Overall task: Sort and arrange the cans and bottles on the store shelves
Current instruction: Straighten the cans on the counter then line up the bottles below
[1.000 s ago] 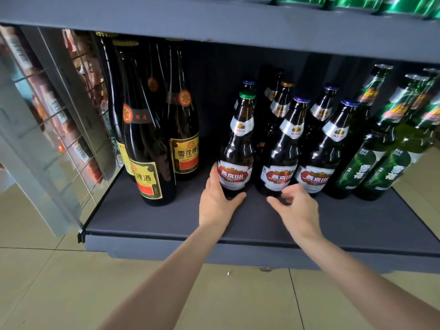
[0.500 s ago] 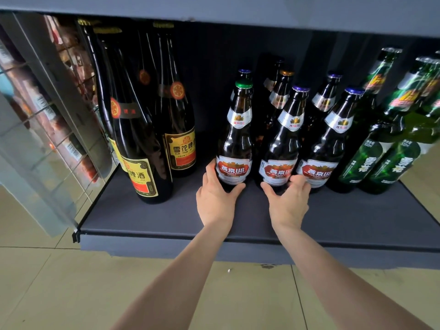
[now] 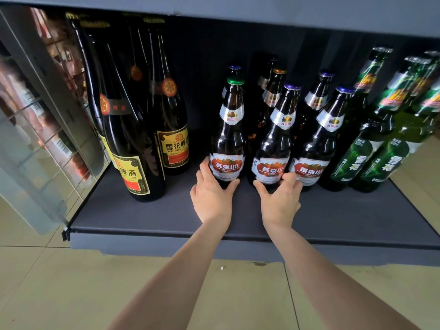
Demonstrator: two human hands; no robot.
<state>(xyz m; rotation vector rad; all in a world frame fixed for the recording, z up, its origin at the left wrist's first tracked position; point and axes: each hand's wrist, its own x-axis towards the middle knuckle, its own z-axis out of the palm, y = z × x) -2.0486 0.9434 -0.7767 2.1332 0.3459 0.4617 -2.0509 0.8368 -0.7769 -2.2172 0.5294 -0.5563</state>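
On the dark bottom shelf point(image 3: 147, 217) stand three front brown beer bottles with red and white labels. My left hand point(image 3: 210, 198) grips the base of the green-capped bottle point(image 3: 228, 141), thumb on its right and fingers round its left side. My right hand point(image 3: 279, 201) grips the base of the middle purple-capped bottle point(image 3: 276, 148). A third purple-capped bottle point(image 3: 317, 148) stands just to the right, touching my right fingers. More brown bottles stand behind them, partly hidden.
Tall dark bottles with yellow labels point(image 3: 128, 139) stand at the left. Green bottles point(image 3: 381, 144) crowd the right end. An upper shelf point(image 3: 262, 13) hangs overhead. A wire rack point(image 3: 35, 129) of packets flanks the left. Tiled floor point(image 3: 71, 282) lies below.
My right hand moved forward and closed round the base of the middle bottle. My left hand stayed on the green-capped bottle. The view dropped closer to the bottom shelf.
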